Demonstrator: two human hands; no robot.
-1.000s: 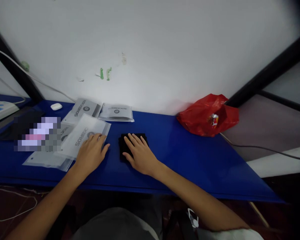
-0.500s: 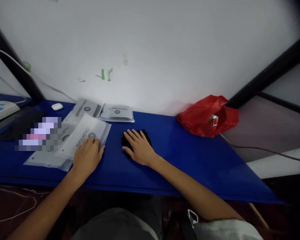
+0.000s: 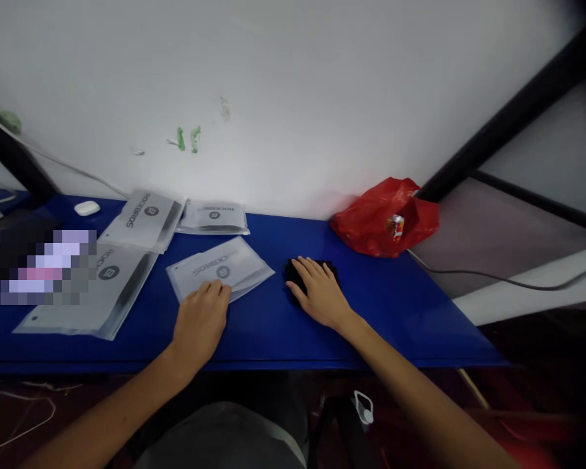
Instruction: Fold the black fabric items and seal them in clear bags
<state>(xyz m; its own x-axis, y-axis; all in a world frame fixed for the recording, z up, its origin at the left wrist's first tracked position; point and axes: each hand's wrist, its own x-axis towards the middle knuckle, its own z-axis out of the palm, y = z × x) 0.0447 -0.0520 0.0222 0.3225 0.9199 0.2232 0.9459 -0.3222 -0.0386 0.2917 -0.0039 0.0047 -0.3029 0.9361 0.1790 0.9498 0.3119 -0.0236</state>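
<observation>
My left hand (image 3: 202, 319) is closed on the near edge of a frosted plastic zip bag (image 3: 200, 264) with ROCKBROS lettering, which lies tilted on the blue table. The thumb is hidden. Farther right, my right hand (image 3: 320, 290) rests flat, fingers a little apart, over a folded black cloth (image 3: 293, 267) that it mostly covers. Left of my left hand, another printed zip bag (image 3: 90, 286) with something dark inside overlaps a similar bag (image 3: 139, 218) behind it. A smaller printed zip bag (image 3: 212, 217) lies near the wall.
A red plastic bag (image 3: 366, 225) stands at the back right, with a cable (image 3: 483, 272) running off beside it. At the left are a white earbud case (image 3: 86, 208) and a blurred-out screen (image 3: 49, 260). The blue table (image 3: 395, 326) meets a white wall behind.
My left hand has drawn the top zip bag rightward off the other bags onto bare table. My right hand and the black cloth under it have slid right. The view has shifted right.
</observation>
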